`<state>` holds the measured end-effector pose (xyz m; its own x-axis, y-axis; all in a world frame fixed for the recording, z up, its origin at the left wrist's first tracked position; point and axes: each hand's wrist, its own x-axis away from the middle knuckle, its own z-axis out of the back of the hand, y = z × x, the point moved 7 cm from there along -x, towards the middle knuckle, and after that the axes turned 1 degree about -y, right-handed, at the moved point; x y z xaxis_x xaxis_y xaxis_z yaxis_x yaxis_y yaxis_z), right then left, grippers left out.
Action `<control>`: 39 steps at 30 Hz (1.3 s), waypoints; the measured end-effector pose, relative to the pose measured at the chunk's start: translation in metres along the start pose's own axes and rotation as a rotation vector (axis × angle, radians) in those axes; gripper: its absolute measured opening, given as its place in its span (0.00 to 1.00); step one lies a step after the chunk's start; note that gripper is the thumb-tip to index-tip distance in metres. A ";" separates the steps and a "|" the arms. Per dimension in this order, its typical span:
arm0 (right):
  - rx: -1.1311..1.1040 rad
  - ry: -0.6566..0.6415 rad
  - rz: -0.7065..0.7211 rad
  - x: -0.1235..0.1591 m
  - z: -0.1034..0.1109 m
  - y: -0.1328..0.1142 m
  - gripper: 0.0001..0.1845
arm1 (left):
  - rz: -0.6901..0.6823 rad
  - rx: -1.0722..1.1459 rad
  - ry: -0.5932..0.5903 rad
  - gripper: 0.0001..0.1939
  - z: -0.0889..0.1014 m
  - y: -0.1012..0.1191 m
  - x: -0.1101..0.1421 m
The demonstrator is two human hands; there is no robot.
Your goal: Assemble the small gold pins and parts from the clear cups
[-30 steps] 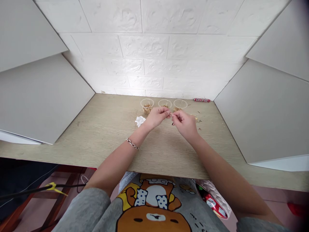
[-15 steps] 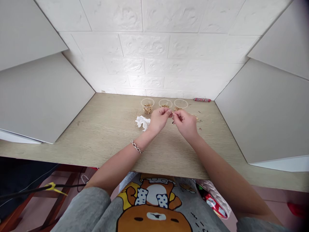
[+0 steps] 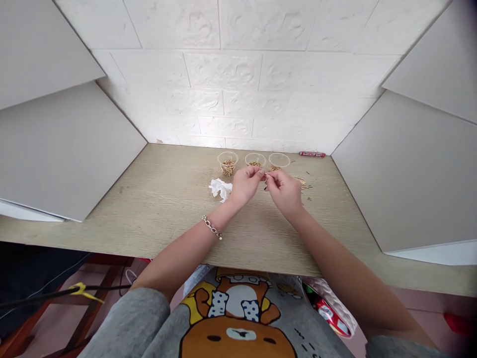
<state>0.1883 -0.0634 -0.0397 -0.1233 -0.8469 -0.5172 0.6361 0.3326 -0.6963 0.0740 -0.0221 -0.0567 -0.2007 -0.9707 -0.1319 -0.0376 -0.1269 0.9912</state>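
Observation:
My left hand (image 3: 246,184) and my right hand (image 3: 285,191) meet fingertip to fingertip over the table, both pinched closed. Between them is something tiny and gold-coloured, too small to name and mostly covered by the fingers. Just beyond stand three clear plastic cups: the left cup (image 3: 227,163) and the middle cup (image 3: 255,159) hold small gold pieces, and the right cup (image 3: 279,159) shows gold pieces too, partly behind my right hand. A crumpled white tissue (image 3: 220,189) lies left of my left hand. Thin gold sticks (image 3: 303,182) lie beside my right hand.
A red tube-like item (image 3: 312,154) lies near the textured white wall (image 3: 242,104). Grey panels (image 3: 74,149) close in the wooden table (image 3: 160,199) on both sides. Small dark bits are scattered at the right. A black cable (image 3: 44,296) hangs below the table edge at left.
My right hand has shifted very slightly left, toward my left hand. Both hands keep their pinch, and the cups and tissue stay where they were.

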 end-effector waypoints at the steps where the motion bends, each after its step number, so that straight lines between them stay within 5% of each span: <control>1: 0.049 0.005 0.036 0.000 0.001 -0.002 0.10 | 0.003 0.004 -0.007 0.07 0.000 0.000 0.000; 6: 0.196 -0.002 0.197 -0.002 0.004 -0.011 0.11 | 0.039 0.057 -0.035 0.07 0.000 0.001 -0.001; 13: 0.136 0.002 0.120 -0.002 0.003 -0.007 0.12 | 0.148 0.238 -0.036 0.07 -0.004 -0.004 0.002; 30: 0.354 -0.041 0.285 0.003 -0.005 -0.010 0.16 | 0.360 0.375 -0.096 0.07 -0.005 -0.012 0.002; 39: 0.351 0.142 0.462 0.004 0.008 -0.024 0.15 | 0.369 0.439 -0.117 0.06 -0.004 -0.007 0.004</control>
<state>0.1783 -0.0783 -0.0213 0.1407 -0.5755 -0.8056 0.8590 0.4755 -0.1897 0.0774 -0.0264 -0.0640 -0.3834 -0.9025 0.1962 -0.3417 0.3360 0.8777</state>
